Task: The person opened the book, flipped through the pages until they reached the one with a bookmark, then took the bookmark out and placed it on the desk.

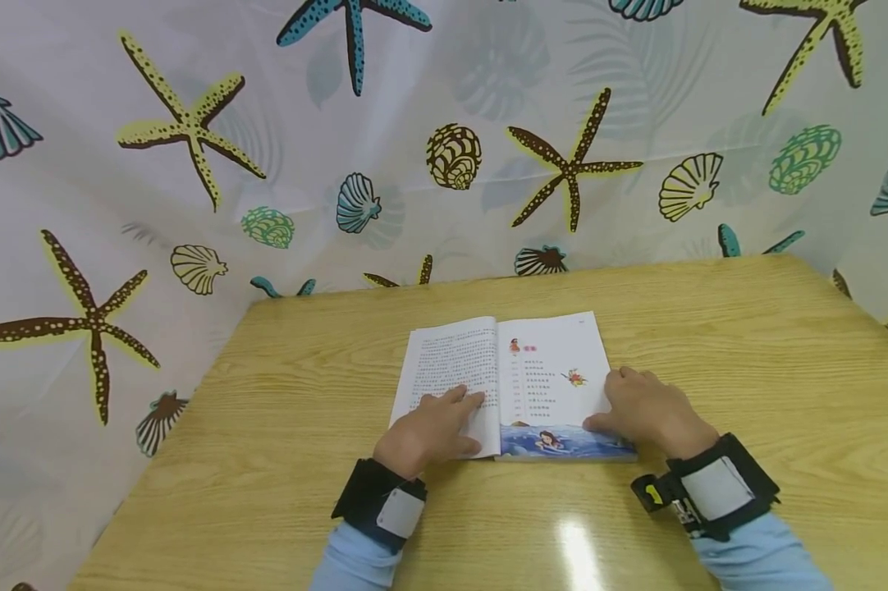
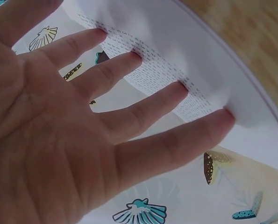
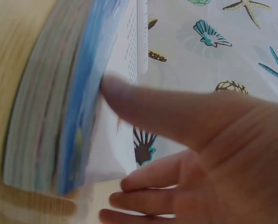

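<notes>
An open book [image 1: 542, 332] lies on the wooden table, with dense print on its left page [image 1: 455, 349]. The right page [image 1: 521, 402] has a short list of lines, a small flower picture and a blue water scene along its bottom. My left hand [image 1: 431, 431] rests on the lower left page, its fingers spread and fairly straight, fingertips [image 2: 183, 87] on the paper. At the right edge is my right hand [image 1: 654, 413]. Its thumb [image 3: 124, 95] touches the right page near the blue picture, while the other fingers extend past the page edge without curling round the book.
The light wooden table [image 1: 289, 394] extends around the book on all sides. Behind it hangs a white cloth [image 1: 400, 156] printed with starfish and shells. Both wrists wear black straps [image 1: 725, 484] over light blue sleeves [image 1: 355, 554].
</notes>
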